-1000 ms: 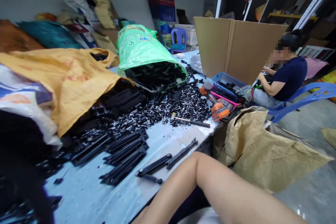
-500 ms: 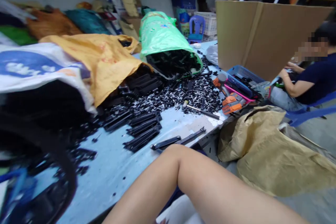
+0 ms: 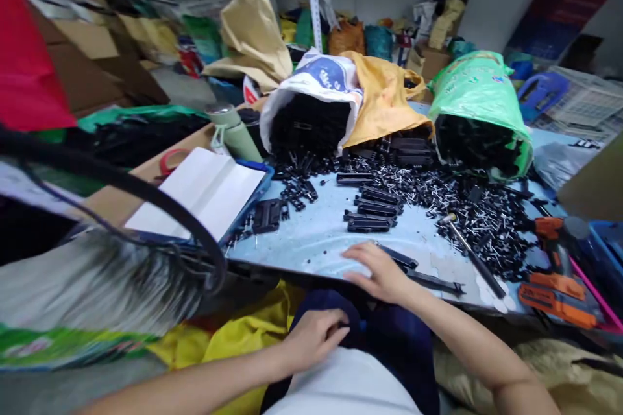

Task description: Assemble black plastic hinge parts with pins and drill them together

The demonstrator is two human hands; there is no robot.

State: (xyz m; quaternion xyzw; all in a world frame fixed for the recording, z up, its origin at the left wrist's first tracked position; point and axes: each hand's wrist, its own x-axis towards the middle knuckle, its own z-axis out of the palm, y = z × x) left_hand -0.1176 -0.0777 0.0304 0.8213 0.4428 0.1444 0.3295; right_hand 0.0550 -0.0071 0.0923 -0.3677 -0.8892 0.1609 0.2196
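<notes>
My right hand (image 3: 377, 272) is over the near edge of the blue-covered table, palm down, with its fingers stretched out and nothing in them. Just beyond it lie a few loose long black plastic pieces (image 3: 435, 282), partly covered by the hand. My left hand (image 3: 314, 337) rests at my lap over dark trousers, fingers loosely bent and the thumb apart from them. I see nothing in it. Farther in on the table is a row of black ribbed parts (image 3: 372, 211) lying side by side. A hammer (image 3: 472, 253) lies to the right, its head against a heap of small black parts and metal pins (image 3: 487, 214).
White (image 3: 335, 74), orange (image 3: 384, 97) and green (image 3: 477, 94) sacks spill black parts at the back. An orange power drill (image 3: 559, 279) lies right. White sheets (image 3: 199, 191) cover a blue tray at left, near a green bottle (image 3: 233, 130). A black curved band (image 3: 146, 188) crosses the left foreground.
The view has swung left, away from the co-worker and the cardboard screen. A bent bare arm filled the foreground before; now both my hands show in front of me. The table parts look unmoved.
</notes>
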